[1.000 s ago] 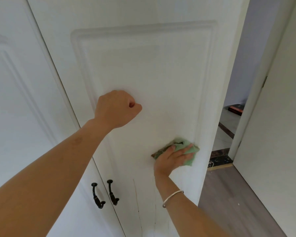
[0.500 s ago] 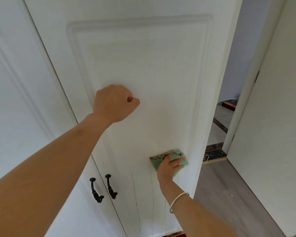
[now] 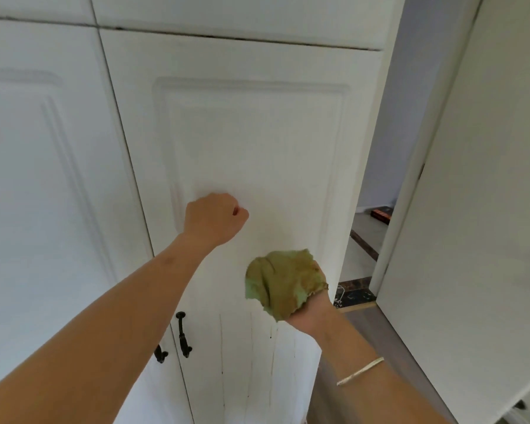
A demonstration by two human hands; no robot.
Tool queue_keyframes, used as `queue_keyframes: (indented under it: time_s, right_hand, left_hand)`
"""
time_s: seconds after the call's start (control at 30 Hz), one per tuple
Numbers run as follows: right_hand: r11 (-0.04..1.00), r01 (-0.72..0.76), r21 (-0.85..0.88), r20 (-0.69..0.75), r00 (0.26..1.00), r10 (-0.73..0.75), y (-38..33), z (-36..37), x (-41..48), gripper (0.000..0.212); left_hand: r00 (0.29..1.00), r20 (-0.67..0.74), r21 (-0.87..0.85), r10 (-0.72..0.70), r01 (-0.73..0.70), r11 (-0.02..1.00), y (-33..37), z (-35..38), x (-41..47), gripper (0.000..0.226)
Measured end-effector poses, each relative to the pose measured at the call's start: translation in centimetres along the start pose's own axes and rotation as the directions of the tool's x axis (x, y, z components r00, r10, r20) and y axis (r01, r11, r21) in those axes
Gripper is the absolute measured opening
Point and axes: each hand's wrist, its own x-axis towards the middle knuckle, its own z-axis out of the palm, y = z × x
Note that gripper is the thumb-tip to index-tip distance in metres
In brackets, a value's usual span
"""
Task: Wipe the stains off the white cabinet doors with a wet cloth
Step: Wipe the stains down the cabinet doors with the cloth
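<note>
As white cabinet door (image 3: 257, 142) bears left hand (image 3: 214, 218), fingers curled in empty fist, green cloth (image 3: 283, 283) sits below-right of them: bunched lump, no clear long axis, brown-stained side facing camera. Right hand (image 3: 311, 310) grips it, fingers hidden underneath. Thin drip streaks (image 3: 251, 347) below.

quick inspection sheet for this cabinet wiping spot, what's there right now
surface: white cabinet door, thin brown drip streaks down its lower part
job's things: green cloth, bunched, soiled brown
clutter: nothing seen
grips: left hand a fist against the door panel, holding nothing; right hand grips the cloth
cables: nothing seen
surroundings: black handles at the door seam; open doorway to the right; bracelet on the right wrist
</note>
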Motion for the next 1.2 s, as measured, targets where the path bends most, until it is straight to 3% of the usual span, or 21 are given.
queue_keyframes:
  time_s: [0.07, 0.13, 0.2, 0.27, 0.33, 0.43, 0.67, 0.8, 0.93, 1.07, 1.2]
  right_hand:
    - [0.997, -0.071, -0.004, 0.041, 0.997, 0.071, -0.7, 0.8, -1.9, 0.052]
    - [0.995, -0.093, -0.037, 0.105, 0.990, 0.096, -1.3, 1.7, -3.4, 0.070]
    - [0.991, -0.105, -0.083, 0.148, 0.982, 0.116, -1.8, 2.4, -4.4, 0.078]
    - [0.985, -0.113, -0.134, 0.162, 0.978, 0.134, -2.1, 3.0, -5.1, 0.075]
    - [0.977, -0.115, -0.182, 0.171, 0.974, 0.146, -2.2, 3.3, -5.5, 0.070]
    - [0.967, -0.106, -0.231, 0.125, 0.983, 0.138, -2.0, 3.5, -5.6, 0.061]
    - [0.907, -0.070, -0.415, 0.008, 0.997, 0.080, -1.4, 3.9, -5.3, 0.046]
    - [0.888, -0.175, -0.425, -0.077, 0.984, 0.157, -1.8, 3.3, -5.3, 0.053]
    - [0.832, -0.239, -0.501, -0.065, 0.969, 0.240, -1.6, 2.5, -5.9, 0.041]
    - [0.775, -0.297, -0.557, -0.123, 0.953, 0.276, -2.1, 1.5, -6.4, 0.035]
    - [0.728, -0.307, -0.613, -0.224, 0.951, 0.213, -3.2, 1.3, -7.1, 0.026]
  left_hand:
    - [0.962, 0.245, -0.301, -0.116, 0.189, 0.935, 0.4, 1.1, -2.1, 0.033]
    - [0.848, 0.501, -0.535, -0.172, 0.459, 0.709, 0.8, 1.6, -3.9, 0.031]
    - [0.717, 0.682, -0.580, -0.143, 0.649, 0.492, 0.5, 1.6, -5.4, 0.032]
    - [0.639, 0.766, -0.581, -0.075, 0.737, 0.344, -0.2, 1.5, -6.7, 0.035]
    - [0.651, 0.759, -0.627, -0.024, 0.739, 0.248, -0.8, 1.6, -7.5, 0.037]
    - [0.729, 0.685, -0.719, -0.020, 0.680, 0.142, -0.8, 1.5, -8.4, 0.028]
    - [0.780, 0.607, -0.759, -0.152, 0.626, 0.181, -1.1, 1.3, -9.5, 0.020]
    - [0.810, 0.565, -0.795, -0.154, 0.585, 0.159, -1.3, 0.5, -9.8, 0.020]
    - [0.825, 0.558, -0.805, -0.096, 0.565, 0.180, -1.6, -0.5, -10.0, 0.019]
    - [0.854, 0.514, -0.802, -0.087, 0.514, 0.303, -1.8, -1.3, -10.1, 0.016]
    - [0.904, 0.407, -0.749, -0.131, 0.412, 0.519, -2.0, -1.3, -10.1, 0.010]
